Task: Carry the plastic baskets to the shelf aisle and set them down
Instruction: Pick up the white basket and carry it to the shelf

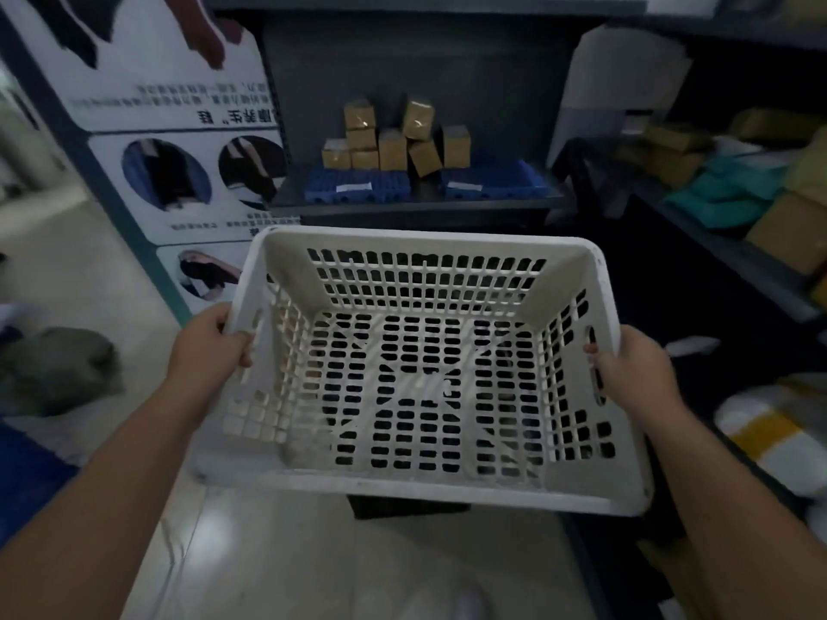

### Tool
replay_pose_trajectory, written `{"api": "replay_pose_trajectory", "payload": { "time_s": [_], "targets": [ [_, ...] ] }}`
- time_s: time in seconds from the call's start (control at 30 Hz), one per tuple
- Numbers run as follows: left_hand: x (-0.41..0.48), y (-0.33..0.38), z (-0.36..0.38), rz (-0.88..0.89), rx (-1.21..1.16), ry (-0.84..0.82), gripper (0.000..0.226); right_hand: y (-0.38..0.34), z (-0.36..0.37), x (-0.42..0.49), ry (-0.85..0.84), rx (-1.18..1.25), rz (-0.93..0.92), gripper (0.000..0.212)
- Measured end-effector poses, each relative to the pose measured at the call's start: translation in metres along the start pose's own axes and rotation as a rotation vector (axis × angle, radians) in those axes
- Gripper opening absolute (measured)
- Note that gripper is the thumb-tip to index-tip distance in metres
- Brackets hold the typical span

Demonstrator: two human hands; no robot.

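A white plastic basket with slotted walls and floor fills the middle of the view, held level in the air above the floor. It is empty. My left hand grips its left handle slot, fingers curled over the rim. My right hand grips the right handle slot the same way. Straight ahead, beyond the basket, stands a dark shelf unit.
On the shelf sit several small brown boxes on two blue trays. A printed panel leans at the left. A right-hand shelf holds cartons and teal packets. A grey bundle lies on the pale floor at the left.
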State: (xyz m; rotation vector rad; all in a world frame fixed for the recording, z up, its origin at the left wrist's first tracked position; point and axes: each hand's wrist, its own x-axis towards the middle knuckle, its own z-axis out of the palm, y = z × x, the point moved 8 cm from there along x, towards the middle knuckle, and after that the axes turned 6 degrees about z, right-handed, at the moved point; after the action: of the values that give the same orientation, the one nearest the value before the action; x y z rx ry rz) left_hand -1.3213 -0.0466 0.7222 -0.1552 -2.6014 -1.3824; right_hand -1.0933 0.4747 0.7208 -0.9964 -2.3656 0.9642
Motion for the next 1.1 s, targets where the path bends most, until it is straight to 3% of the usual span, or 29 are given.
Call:
{"api": "replay_pose_trajectory", "payload": {
  "time_s": [0.17,0.37,0.5,0.6,1.1],
  "targets": [
    [0.088,-0.006,0.052,-0.054,0.020,0.035,0.024,-0.016,0.068,0.126,-0.039,-0.051,0.018,0.012],
    [0.173,-0.042,0.109,-0.137,0.070,-0.018,0.027,-0.031,0.138,0.217,-0.101,-0.103,0.056,0.013],
    [0.205,-0.056,0.142,-0.165,0.106,-0.096,0.022,-0.030,0.165,0.242,-0.142,-0.116,0.137,0.006],
    [0.225,-0.064,0.158,-0.193,0.145,-0.138,0.025,-0.030,0.180,0.261,-0.183,-0.116,0.188,0.013],
    [0.251,-0.066,0.174,-0.332,0.253,-0.174,0.025,-0.028,0.206,0.301,-0.280,-0.113,0.180,0.023]
  ]
}}
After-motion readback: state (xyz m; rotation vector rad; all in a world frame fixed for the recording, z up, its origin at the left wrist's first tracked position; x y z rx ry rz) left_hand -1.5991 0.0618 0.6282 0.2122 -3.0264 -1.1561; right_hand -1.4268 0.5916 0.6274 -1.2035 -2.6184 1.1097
